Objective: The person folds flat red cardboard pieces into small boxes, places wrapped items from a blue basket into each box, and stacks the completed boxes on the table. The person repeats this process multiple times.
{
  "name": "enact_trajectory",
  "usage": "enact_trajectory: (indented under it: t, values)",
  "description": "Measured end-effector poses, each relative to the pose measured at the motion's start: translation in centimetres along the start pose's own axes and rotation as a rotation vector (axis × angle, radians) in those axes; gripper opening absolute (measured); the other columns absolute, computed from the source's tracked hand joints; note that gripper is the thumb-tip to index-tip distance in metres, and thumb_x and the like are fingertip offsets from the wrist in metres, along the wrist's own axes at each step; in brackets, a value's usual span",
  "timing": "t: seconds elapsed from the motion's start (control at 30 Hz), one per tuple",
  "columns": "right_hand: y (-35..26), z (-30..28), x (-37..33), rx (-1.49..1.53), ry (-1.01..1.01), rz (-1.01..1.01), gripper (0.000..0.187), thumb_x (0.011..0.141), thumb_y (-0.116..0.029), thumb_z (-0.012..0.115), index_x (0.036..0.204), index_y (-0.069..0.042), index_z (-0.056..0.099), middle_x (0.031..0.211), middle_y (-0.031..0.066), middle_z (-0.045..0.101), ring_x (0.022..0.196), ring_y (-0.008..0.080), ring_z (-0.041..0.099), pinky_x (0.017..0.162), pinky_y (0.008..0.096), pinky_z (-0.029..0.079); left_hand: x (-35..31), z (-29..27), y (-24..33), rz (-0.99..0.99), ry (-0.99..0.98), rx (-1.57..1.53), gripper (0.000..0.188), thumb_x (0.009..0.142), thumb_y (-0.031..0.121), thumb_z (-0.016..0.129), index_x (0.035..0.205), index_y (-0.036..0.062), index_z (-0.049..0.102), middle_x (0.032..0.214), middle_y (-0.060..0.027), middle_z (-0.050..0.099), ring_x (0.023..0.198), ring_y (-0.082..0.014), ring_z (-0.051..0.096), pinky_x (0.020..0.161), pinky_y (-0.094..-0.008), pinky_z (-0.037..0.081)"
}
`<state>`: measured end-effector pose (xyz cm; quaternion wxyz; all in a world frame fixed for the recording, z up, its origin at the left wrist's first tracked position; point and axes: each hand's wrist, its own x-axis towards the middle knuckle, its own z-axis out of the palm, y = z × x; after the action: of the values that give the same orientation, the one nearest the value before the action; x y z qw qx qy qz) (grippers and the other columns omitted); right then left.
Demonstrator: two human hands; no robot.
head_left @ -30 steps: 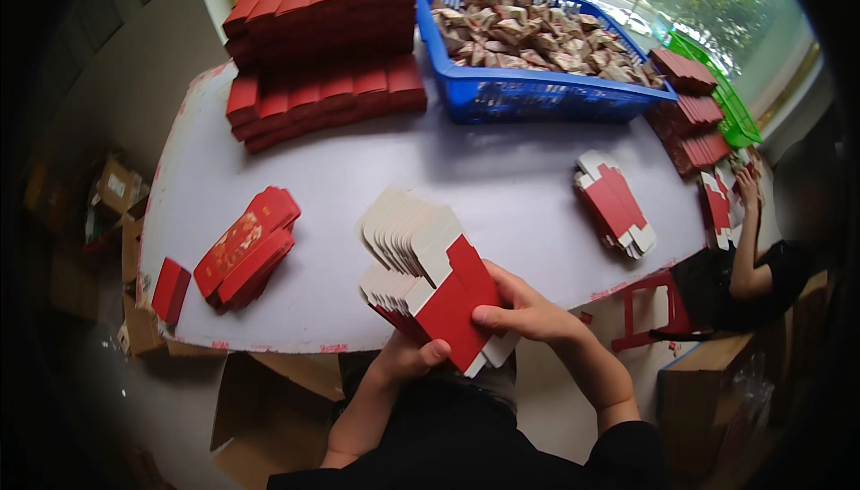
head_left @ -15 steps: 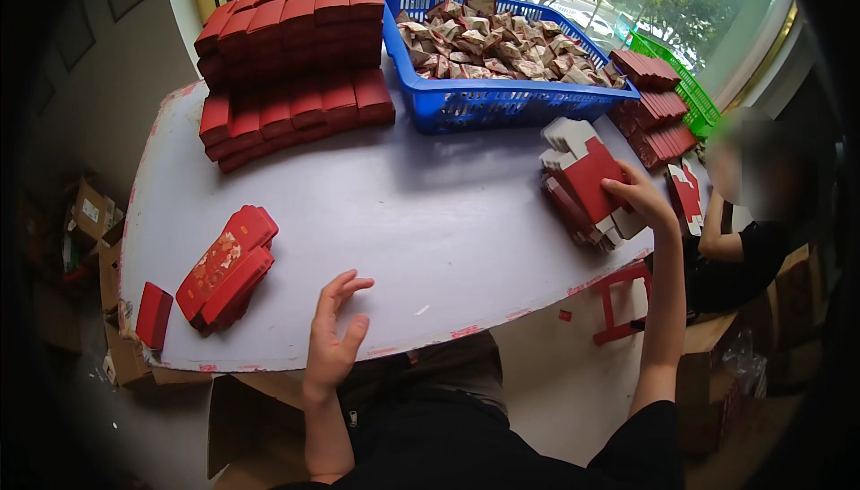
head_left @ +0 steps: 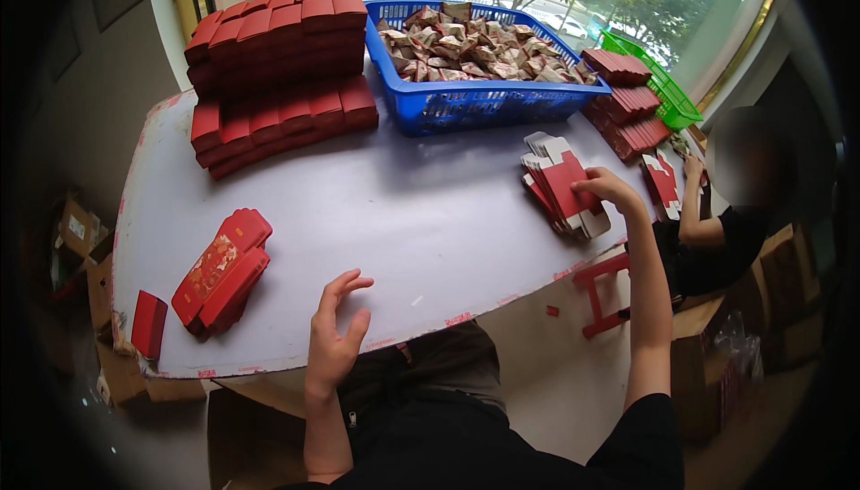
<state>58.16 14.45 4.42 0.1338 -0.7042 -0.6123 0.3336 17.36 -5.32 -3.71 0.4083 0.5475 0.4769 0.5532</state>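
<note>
At the table's right side, my right hand (head_left: 611, 189) pinches the edge of the top flat red carton (head_left: 560, 181) on a small fanned pile of unfolded cartons with white flaps. Some of its fingers are hidden behind the card. My left hand (head_left: 337, 333) hovers above the table's near edge, open, fingers apart and slightly curled, with nothing in it. To its left lies a pile of red printed cartons (head_left: 219, 275) with a floral pattern. A small red box (head_left: 149, 324) stands beside that pile, near the table's left corner.
Stacked red boxes (head_left: 278, 60) rise at the back left. Next to them a blue basket (head_left: 502, 109) holds many small paper packets (head_left: 475, 47). Further right are bundled red cartons (head_left: 627, 105), a green basket (head_left: 672, 96), a seated co-worker (head_left: 735, 239) and a red stool (head_left: 602, 297).
The view has shifted slightly, moving the table and its contents leftward in the picture. My right hand stays on the carton pile, which looks a little flatter. My left hand keeps its pose.
</note>
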Motion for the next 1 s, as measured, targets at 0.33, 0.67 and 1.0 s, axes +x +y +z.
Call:
enact_trajectory:
  t: [0.33,0.67,1.0]
  values:
    - [1.6,0.8,0.1,-0.124,0.151,-0.050,0.090,0.067,-0.051,0.065,0.128,0.008,0.033,0.114,0.0275,0.050,0.106,0.0296,0.052,0.090,0.0347,0.041,0.1,0.1,0.2,0.003,-0.052,0.047,0.042,0.079,0.007,0.050,0.121,0.0027,0.044,0.110,-0.0128,0.056,0.109,-0.0220,0.049,0.099,-0.0353,0.032]
    - [-1.1,5.6,1.2,-0.445,0.284,-0.045,0.114,0.054,-0.050,0.070,0.142,-0.018,0.006,0.125,0.0313,0.036,0.103,0.0465,0.050,0.088,0.0436,0.043,-0.4,-2.0,1.4,0.182,0.003,0.260,0.036,0.078,0.010,0.058,0.113,0.0057,0.052,0.100,-0.0106,0.061,0.097,-0.0271,0.057,0.088,-0.0363,0.041]
    - [-3.0,6.0,-0.1,-0.574,0.347,0.058,0.086,0.067,-0.055,0.056,0.140,-0.027,0.021,0.126,0.0237,0.038,0.102,0.0427,0.053,0.087,0.0435,0.043,1.3,-14.5,3.1,-0.109,-0.031,1.460,0.084,0.063,0.035,0.073,0.134,0.0180,0.031,0.130,-0.0179,0.034,0.118,-0.0362,0.034,0.096,-0.0533,0.027]
